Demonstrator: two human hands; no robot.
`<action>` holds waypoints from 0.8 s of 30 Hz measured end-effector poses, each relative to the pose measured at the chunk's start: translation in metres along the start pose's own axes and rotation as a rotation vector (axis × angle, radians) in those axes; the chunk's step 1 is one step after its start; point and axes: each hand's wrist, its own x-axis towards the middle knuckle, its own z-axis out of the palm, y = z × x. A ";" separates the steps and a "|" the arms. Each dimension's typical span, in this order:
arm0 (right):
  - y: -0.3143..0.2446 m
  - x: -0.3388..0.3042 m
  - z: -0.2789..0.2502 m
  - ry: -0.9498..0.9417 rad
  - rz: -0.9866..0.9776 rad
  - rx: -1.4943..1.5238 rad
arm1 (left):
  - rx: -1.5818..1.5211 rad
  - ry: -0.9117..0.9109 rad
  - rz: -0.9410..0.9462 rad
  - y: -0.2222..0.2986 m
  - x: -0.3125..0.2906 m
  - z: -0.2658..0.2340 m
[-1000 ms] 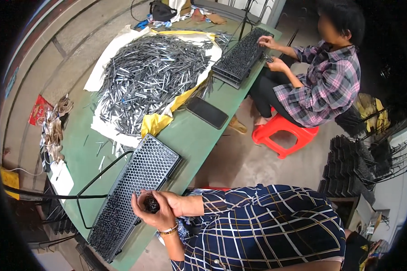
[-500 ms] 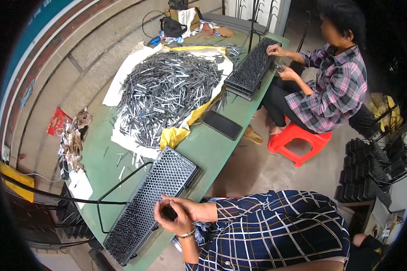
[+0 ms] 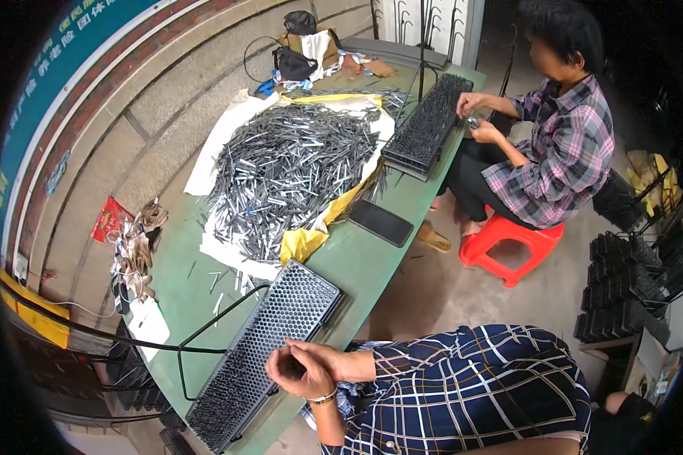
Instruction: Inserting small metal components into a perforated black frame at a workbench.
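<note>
Left hand (image 3: pixel 305 384): grip curled around a dark bundle (image 3: pixel 291 368), just beside the perforated tray (image 3: pixel 302 292) on the green surface (image 3: pixel 186 284). Right hand (image 3: pixel 328 359) rests against it; its hold cannot be told. Bundle best kept upright, ends level, clear of the tray's filled end.

Two perforated trays (image 3: pixel 302 294), one phone (image 3: pixel 381 223), one red stool (image 3: pixel 497 229), one table (image 3: pixel 376 265)
</note>
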 end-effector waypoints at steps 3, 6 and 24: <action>0.014 0.028 -0.045 -0.061 -0.076 -0.119 | 0.110 -0.010 0.105 0.003 0.003 0.002; 0.019 0.060 -0.053 -0.244 0.434 0.880 | 0.236 -0.037 0.155 0.005 0.006 0.001; 0.011 0.055 -0.060 -0.101 0.083 0.181 | -0.040 -0.223 -0.104 0.021 0.012 0.000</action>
